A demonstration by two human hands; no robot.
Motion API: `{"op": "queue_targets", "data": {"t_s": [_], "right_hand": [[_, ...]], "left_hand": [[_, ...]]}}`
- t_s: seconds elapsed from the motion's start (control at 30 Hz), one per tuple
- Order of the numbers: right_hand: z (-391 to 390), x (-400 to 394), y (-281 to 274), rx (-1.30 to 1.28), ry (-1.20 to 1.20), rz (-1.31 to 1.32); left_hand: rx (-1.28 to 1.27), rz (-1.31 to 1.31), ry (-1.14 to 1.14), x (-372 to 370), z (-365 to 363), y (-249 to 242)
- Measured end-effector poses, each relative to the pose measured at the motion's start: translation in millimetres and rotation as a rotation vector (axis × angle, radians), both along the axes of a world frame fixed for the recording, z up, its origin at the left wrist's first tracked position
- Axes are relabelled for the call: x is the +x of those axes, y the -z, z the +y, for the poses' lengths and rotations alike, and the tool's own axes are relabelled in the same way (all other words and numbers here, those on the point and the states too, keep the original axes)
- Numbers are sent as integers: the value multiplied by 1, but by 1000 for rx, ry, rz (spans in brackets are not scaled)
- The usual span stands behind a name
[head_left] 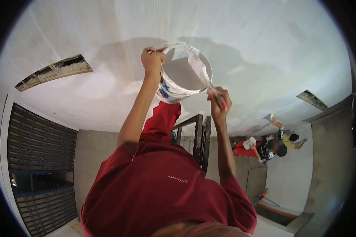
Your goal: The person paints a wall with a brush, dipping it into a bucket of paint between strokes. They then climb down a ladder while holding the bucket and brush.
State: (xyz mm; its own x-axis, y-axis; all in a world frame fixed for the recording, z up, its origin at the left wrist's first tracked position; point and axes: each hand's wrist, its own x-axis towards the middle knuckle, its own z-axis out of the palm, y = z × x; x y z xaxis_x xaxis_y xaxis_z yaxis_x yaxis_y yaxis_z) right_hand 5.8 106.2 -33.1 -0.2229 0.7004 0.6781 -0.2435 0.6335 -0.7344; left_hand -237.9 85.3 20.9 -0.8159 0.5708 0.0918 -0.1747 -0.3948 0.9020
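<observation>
A white plastic bucket (169, 89) with a blue and yellow label is tilted so that its open mouth faces me. My left hand (152, 61) grips its rim at the left side. A broad, white-coated paintbrush (200, 71) reaches over the bucket's mouth, its bristle end inside and close to the far wall. My right hand (218, 100) is closed round the brush's handle, just off the right rim. The handle's red tip sticks out below my fingers. Pale, streaky residue coats the bucket's inner wall and rim.
A pale wall (265, 47) surrounds the bucket, with vent openings (53, 72) at left and right. A dark frame (199, 138) stands behind my body. Lower left is a folding metal gate (41, 138). Two people (271, 148) work at right, one holding a white bucket (249, 143).
</observation>
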Motion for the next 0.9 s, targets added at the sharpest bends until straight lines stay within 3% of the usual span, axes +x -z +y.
{"op": "queue_targets", "data": {"t_s": [0.3,0.53,0.9], "right_hand": [[-8,6,-2,116,25,-41],[-14,5,5,15,-15,-20],[-20,12,3,-33,-16,-24]], "left_hand": [[64,3,23,-1,4,-7],[-25,-28,-16,3,3,6],[37,-60,101,7,5,5]]}}
